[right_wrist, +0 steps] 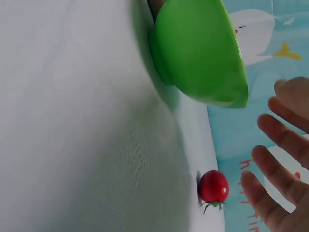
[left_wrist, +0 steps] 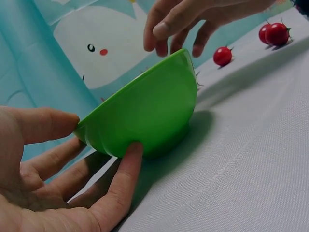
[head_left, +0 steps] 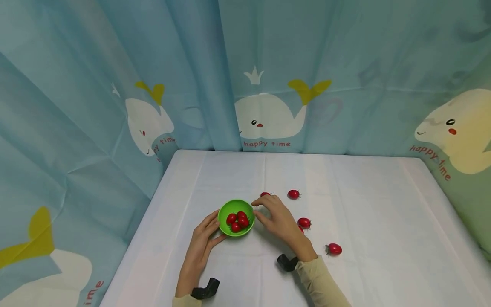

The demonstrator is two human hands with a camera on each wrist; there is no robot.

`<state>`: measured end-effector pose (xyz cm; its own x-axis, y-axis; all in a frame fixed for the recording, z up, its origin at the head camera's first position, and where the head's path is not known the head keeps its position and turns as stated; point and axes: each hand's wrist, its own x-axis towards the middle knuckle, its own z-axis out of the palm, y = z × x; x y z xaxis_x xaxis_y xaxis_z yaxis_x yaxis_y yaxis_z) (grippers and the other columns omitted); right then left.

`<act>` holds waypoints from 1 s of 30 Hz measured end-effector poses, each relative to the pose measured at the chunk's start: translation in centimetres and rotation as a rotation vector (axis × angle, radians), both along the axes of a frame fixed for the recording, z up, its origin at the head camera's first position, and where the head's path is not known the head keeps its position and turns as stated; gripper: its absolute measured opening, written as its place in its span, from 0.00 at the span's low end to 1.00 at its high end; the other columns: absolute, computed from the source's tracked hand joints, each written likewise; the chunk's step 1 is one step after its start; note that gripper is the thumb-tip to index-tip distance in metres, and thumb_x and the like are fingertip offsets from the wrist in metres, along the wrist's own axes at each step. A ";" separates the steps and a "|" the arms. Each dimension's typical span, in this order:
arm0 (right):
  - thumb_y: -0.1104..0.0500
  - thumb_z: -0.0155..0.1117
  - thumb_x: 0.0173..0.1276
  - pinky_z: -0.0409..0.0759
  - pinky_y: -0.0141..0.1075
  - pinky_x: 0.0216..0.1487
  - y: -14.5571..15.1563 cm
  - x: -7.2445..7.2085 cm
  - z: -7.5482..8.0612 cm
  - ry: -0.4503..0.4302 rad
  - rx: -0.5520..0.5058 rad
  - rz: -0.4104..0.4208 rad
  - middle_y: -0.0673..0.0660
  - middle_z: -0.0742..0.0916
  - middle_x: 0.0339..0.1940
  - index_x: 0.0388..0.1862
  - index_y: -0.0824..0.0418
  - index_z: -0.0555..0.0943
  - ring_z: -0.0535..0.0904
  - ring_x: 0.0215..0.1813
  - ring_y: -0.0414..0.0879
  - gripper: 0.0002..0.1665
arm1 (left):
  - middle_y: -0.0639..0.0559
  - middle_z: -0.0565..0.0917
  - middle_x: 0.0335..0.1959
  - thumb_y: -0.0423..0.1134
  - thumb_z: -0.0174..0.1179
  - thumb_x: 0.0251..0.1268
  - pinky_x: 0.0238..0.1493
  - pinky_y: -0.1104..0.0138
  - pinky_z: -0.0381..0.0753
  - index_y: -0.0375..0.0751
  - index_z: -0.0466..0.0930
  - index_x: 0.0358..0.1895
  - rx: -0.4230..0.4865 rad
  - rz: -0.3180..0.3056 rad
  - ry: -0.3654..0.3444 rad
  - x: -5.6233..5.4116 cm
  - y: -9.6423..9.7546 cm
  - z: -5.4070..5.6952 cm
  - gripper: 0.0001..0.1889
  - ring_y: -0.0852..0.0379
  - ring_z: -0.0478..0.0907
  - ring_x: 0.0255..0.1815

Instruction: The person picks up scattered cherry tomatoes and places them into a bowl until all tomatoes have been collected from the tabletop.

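A green bowl (head_left: 224, 222) stands on the white-covered table with several cherry tomatoes (head_left: 243, 222) inside. My left hand (head_left: 202, 238) holds it from the left; in the left wrist view its fingers (left_wrist: 53, 126) touch the rim and side. Just beyond the bowl's right edge hovers my right hand (head_left: 279, 218), fingers loosely bent and spread, nothing between them. In the right wrist view one cherry tomato (right_wrist: 214, 186) lies on the cloth below those fingers. Part of another tomato (head_left: 265, 194) shows behind the right hand in the head view.
More cherry tomatoes lie to the right: one towards the back (head_left: 293, 194), one beside the right wrist (head_left: 304, 222) with another partly hidden there, and one nearer the front (head_left: 334, 249). A blue curtain (head_left: 199, 85) with printed whales hangs behind the table (head_left: 376, 204).
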<state>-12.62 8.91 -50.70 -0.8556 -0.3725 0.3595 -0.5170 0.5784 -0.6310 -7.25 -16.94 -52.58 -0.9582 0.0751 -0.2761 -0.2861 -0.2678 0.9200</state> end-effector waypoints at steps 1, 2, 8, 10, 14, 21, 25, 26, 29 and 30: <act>0.57 0.74 0.70 0.85 0.45 0.63 0.0 -0.1 -0.1 0.001 0.000 -0.020 0.49 0.88 0.53 0.55 0.52 0.86 0.79 0.60 0.47 0.15 | 0.43 0.66 0.81 0.40 0.55 0.81 0.61 0.61 0.87 0.43 0.66 0.79 -0.001 0.001 -0.002 0.0 0.0 0.0 0.27 0.46 0.64 0.81; 0.58 0.73 0.70 0.85 0.45 0.62 0.0 -0.3 -0.2 0.003 0.001 -0.043 0.49 0.88 0.53 0.55 0.52 0.85 0.80 0.59 0.47 0.15 | 0.43 0.65 0.81 0.40 0.55 0.82 0.61 0.60 0.87 0.43 0.66 0.79 -0.002 0.001 -0.003 0.0 0.0 0.0 0.27 0.46 0.64 0.81; 0.61 0.73 0.69 0.85 0.46 0.58 -0.2 -1.2 -0.4 0.035 -0.023 -0.173 0.54 0.88 0.52 0.56 0.57 0.85 0.80 0.55 0.52 0.17 | 0.44 0.64 0.81 0.40 0.54 0.82 0.62 0.59 0.86 0.43 0.66 0.79 0.001 0.001 0.005 -0.2 0.1 0.1 0.27 0.47 0.65 0.80; 0.62 0.73 0.68 0.85 0.48 0.58 -0.3 -1.4 -0.5 0.031 -0.025 -0.207 0.56 0.88 0.52 0.56 0.59 0.84 0.80 0.55 0.54 0.18 | 0.44 0.64 0.81 0.40 0.54 0.82 0.62 0.59 0.86 0.43 0.66 0.79 0.000 0.001 0.006 -0.2 0.1 0.0 0.27 0.47 0.65 0.80; 0.62 0.73 0.68 0.86 0.50 0.57 -0.6 -1.5 -0.6 -0.002 0.011 -0.267 0.59 0.87 0.56 0.57 0.59 0.84 0.80 0.57 0.58 0.19 | 0.44 0.64 0.81 0.39 0.53 0.82 0.62 0.60 0.86 0.42 0.65 0.79 0.001 0.000 0.006 -0.2 0.1 0.0 0.26 0.47 0.65 0.80; 0.62 0.71 0.68 0.87 0.53 0.54 -0.6 -1.6 -0.8 -0.064 0.090 -0.333 0.63 0.84 0.60 0.61 0.61 0.81 0.79 0.58 0.61 0.22 | 0.43 0.65 0.81 0.39 0.54 0.82 0.61 0.60 0.86 0.42 0.65 0.79 0.005 0.005 0.004 -0.1 0.0 -0.1 0.27 0.47 0.66 0.80; 0.62 0.70 0.69 0.87 0.54 0.53 -0.7 -1.9 -1.0 -0.107 0.108 -0.349 0.64 0.84 0.61 0.62 0.61 0.81 0.79 0.58 0.61 0.23 | 0.43 0.65 0.81 0.39 0.54 0.82 0.62 0.59 0.86 0.42 0.65 0.79 0.002 0.005 0.002 0.0 -0.1 -0.1 0.27 0.47 0.66 0.80; 0.62 0.70 0.69 0.87 0.54 0.52 -0.7 -2.0 -1.0 -0.118 0.113 -0.352 0.64 0.84 0.61 0.62 0.62 0.81 0.79 0.58 0.61 0.23 | 0.43 0.65 0.81 0.39 0.54 0.82 0.62 0.59 0.86 0.42 0.66 0.79 0.001 0.005 0.000 0.0 -0.1 -0.1 0.27 0.47 0.66 0.80; 0.62 0.70 0.69 0.87 0.54 0.52 -0.7 -2.1 -1.1 -0.140 0.122 -0.359 0.65 0.84 0.61 0.62 0.62 0.81 0.80 0.58 0.61 0.22 | 0.42 0.65 0.81 0.39 0.54 0.82 0.61 0.59 0.87 0.42 0.65 0.79 -0.003 0.000 0.002 -0.1 0.0 0.0 0.27 0.46 0.65 0.80; 0.62 0.70 0.69 0.87 0.53 0.51 -0.7 -2.1 -1.1 -0.143 0.126 -0.363 0.65 0.84 0.61 0.61 0.62 0.81 0.80 0.58 0.61 0.22 | 0.42 0.65 0.81 0.39 0.54 0.82 0.61 0.59 0.87 0.42 0.65 0.79 -0.002 0.000 0.000 -0.1 0.0 0.0 0.27 0.46 0.64 0.81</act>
<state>-14.74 8.23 -51.79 -0.9776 -0.0711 0.1979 -0.1773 0.7844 -0.5944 -7.34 -16.97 -52.61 -0.9582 0.0742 -0.2763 -0.2861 -0.2666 0.9204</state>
